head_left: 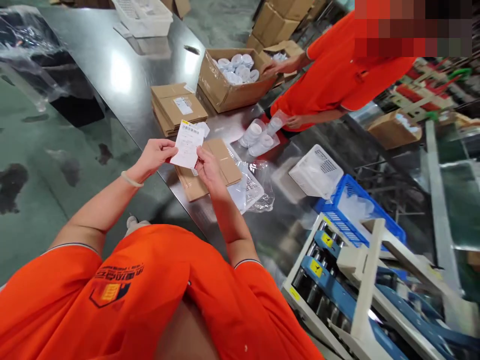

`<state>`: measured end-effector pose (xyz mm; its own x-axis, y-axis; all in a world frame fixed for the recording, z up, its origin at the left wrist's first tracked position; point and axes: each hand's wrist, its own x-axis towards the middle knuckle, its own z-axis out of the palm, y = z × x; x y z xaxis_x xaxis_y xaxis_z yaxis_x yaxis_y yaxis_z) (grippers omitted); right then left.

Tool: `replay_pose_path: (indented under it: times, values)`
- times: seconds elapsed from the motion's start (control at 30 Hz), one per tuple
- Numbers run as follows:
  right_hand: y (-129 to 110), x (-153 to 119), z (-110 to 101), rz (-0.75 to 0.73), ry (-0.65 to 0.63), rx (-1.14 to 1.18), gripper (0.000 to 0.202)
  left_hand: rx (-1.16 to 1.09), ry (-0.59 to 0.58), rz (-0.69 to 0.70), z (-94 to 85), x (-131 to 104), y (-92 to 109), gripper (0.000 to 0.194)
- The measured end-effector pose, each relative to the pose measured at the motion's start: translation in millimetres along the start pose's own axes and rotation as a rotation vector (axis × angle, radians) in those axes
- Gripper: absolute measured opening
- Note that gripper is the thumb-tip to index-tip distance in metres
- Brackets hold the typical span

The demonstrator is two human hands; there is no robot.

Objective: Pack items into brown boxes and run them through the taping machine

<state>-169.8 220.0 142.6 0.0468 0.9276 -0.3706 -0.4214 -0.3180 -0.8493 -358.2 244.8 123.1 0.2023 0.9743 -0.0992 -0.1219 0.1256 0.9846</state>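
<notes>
A white printed paper label (186,145) with a barcode is held up over the table's near edge. My left hand (159,156) pinches its left side, and my right hand (208,167) grips its lower right side. Beneath my right hand lies a flat cardboard piece (225,165). Just beyond the label is a stack of flattened cartons (170,102) with a white sticker on top. To the right of my right hand, clear plastic wrap (264,192) covers part of a white perforated tray (251,187).
An open carton (225,95) holds white round items. Across the metal table (112,100), a person in orange (322,80) touches bagged white items (260,137). A white basket (317,170), a blue crate (345,205) and a roller machine (326,280) are at right.
</notes>
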Motion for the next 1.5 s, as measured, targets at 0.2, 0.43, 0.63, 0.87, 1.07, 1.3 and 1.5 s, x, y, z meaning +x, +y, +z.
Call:
replay_pose_path:
  times: [0.2,0.43,0.63,0.87,1.07,1.3,1.5]
  values:
    - [18,69,82,-0.034,-0.205,0.003,0.026,-0.029,0.067,-0.008,-90.8,2,11,0.024]
    - [45,159,199,0.084,-0.453,-0.185,0.017,0.047,0.151,-0.047,-220.9,2,27,0.035]
    - [56,225,275,0.109,-0.614,-0.367,0.018,0.078,0.251,-0.075,-307.6,29,30,0.034]
    - [53,330,329,0.004,-0.715,-0.528,0.033,0.068,0.333,-0.082,-376.0,111,26,0.036]
    - [42,427,385,-0.127,-0.604,-0.573,0.027,0.073,0.373,-0.112,-426.4,208,40,0.034]
    - [18,526,416,-0.247,-0.478,-0.615,0.028,0.096,0.343,-0.154,-467.5,320,49,0.024]
    - [14,592,396,-0.485,-0.137,-0.785,0.015,0.171,0.191,-0.166,-481.2,439,28,0.02]
